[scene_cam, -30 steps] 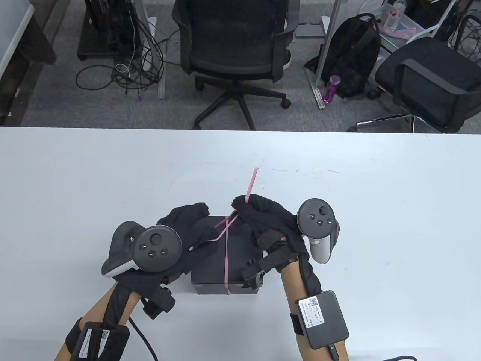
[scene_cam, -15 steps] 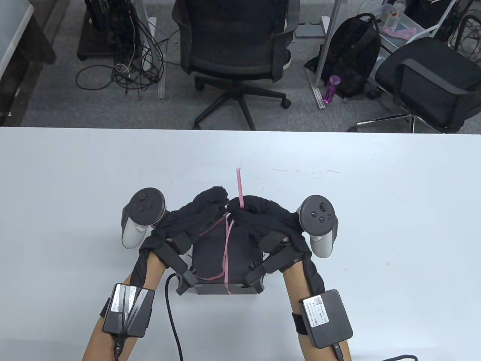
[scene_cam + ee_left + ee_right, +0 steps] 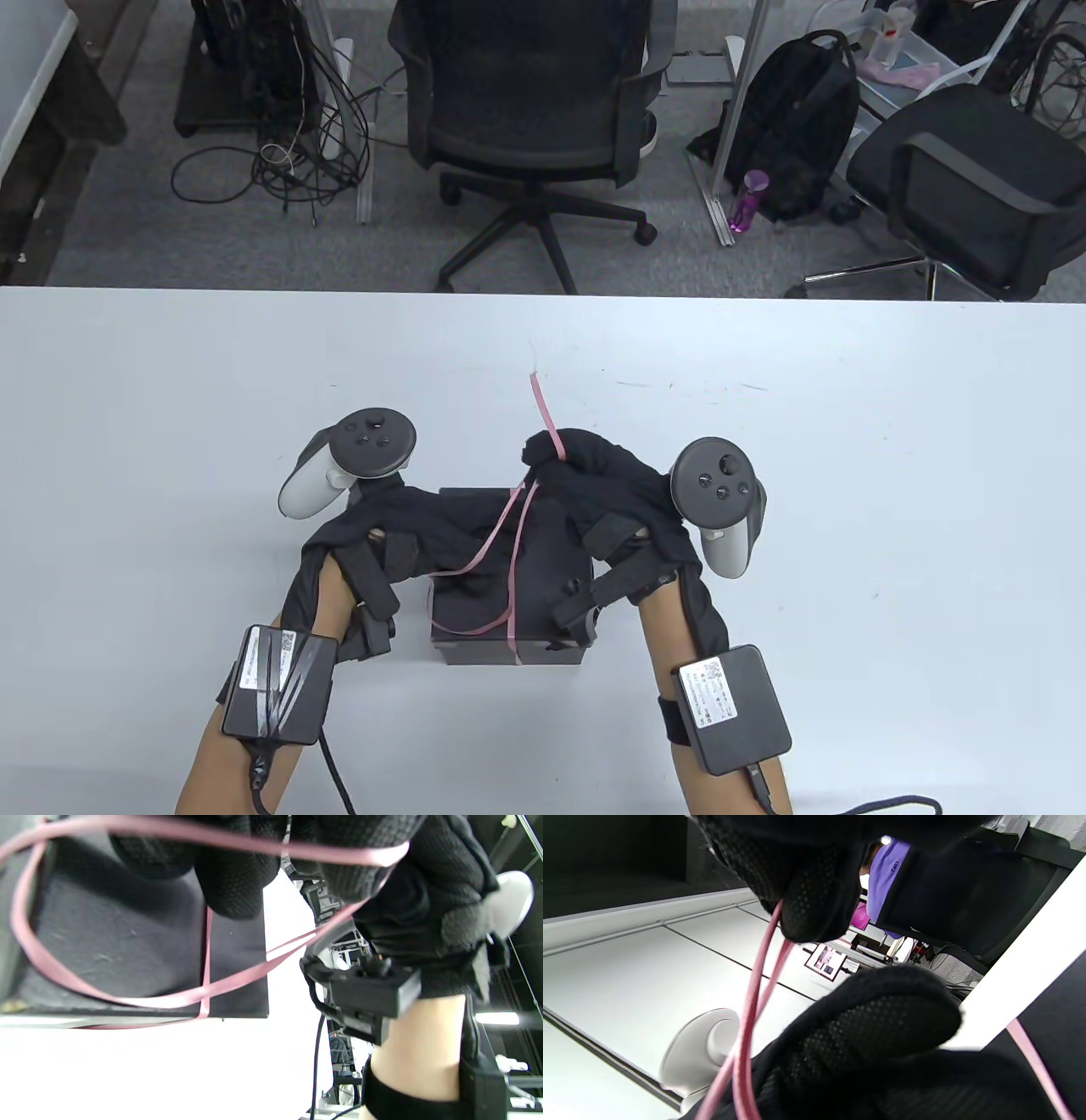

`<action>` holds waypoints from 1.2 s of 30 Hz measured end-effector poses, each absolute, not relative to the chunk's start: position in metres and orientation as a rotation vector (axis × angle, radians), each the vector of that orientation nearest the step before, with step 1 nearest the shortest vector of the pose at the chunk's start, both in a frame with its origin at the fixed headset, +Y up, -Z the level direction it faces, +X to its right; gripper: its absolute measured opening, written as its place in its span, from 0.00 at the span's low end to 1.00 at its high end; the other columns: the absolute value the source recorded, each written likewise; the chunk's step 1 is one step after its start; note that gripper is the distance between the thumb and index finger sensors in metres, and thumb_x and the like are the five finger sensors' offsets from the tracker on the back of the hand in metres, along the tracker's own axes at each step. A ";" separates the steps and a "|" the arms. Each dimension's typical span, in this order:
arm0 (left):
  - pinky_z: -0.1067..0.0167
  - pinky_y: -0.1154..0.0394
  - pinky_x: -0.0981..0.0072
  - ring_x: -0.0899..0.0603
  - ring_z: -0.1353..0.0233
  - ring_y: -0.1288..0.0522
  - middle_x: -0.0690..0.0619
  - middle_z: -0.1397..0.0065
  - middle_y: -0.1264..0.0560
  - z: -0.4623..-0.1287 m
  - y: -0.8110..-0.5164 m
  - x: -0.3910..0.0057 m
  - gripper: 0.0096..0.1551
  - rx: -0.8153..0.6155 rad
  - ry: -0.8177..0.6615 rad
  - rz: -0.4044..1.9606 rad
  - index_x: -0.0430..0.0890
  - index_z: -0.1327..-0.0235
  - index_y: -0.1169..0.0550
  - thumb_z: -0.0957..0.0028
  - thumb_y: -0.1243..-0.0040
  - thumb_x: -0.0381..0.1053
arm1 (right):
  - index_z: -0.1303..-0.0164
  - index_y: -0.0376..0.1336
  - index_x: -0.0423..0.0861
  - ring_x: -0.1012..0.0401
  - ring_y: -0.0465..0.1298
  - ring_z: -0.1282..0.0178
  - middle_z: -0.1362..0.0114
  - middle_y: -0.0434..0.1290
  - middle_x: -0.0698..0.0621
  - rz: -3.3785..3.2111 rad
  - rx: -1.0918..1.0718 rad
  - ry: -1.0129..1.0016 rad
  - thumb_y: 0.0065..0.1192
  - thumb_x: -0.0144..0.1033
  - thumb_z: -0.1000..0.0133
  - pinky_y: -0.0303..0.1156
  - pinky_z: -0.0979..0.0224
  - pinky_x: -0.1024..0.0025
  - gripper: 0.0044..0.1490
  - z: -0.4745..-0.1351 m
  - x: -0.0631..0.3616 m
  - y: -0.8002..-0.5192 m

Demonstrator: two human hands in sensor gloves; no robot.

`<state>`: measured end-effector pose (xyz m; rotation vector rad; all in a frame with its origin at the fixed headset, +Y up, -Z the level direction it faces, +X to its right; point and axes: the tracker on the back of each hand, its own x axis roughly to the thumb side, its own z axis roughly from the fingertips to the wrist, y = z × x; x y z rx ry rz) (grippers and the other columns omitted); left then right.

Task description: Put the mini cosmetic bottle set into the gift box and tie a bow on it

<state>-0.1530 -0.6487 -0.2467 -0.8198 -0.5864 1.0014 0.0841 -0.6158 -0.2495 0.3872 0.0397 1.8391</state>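
The black gift box stands closed near the table's front edge, with a pink ribbon running lengthwise over its lid. My right hand pinches the ribbon at the box's far edge, and the free end sticks up beyond it. My left hand lies across the lid's left half, fingers curled on a strand that runs back to the right hand. A slack loop lies on the lid. In the right wrist view, ribbon hangs from under one fingertip. No bottles show.
The white table spreads wide on both sides of the box. Sensor cables trail from both wrists toward the front edge. Office chairs, a backpack and floor cables stand beyond the far edge.
My left hand has drawn back from the box's far edge toward me, pulling a ribbon strand across the lid. The right hand has kept its pinch and barely moved.
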 end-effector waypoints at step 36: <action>0.32 0.30 0.30 0.34 0.29 0.22 0.45 0.23 0.27 -0.168 -0.683 -0.234 0.23 0.277 0.023 0.350 0.51 0.26 0.29 0.34 0.53 0.50 | 0.68 0.73 0.26 0.35 0.73 0.40 0.30 0.68 0.26 2.292 0.007 -0.147 0.57 0.34 0.34 0.70 0.40 0.35 0.24 -0.201 0.189 -0.669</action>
